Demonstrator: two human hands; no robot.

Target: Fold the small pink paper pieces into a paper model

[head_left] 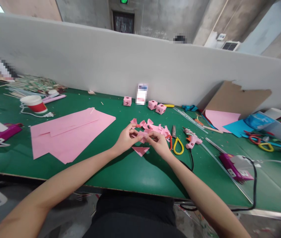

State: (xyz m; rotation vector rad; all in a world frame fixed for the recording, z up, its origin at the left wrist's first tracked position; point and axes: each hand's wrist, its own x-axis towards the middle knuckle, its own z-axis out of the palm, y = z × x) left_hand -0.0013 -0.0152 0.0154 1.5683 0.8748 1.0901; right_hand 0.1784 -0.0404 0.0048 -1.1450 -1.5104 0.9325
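My left hand (127,138) and my right hand (159,142) pinch a small piece of pink paper (142,136) between them, above the green table (130,177). Just below it lies a flat pink paper triangle (140,151). Behind my fingers is a heap of pink paper scraps (150,124). Scissors with yellow and red handles (178,146) lie right of my right hand, and a pink glue gun (193,140) is beyond them. Large pink paper sheets (68,137) are spread out to the left.
Pink paper cubes (127,101) and a propped phone (141,94) stand near the white partition (93,59). A paper cup (34,104) is at the left. Purple power strips (233,168), a clear ruler (190,119), cardboard (232,99) and more scissors (259,140) occupy the right.
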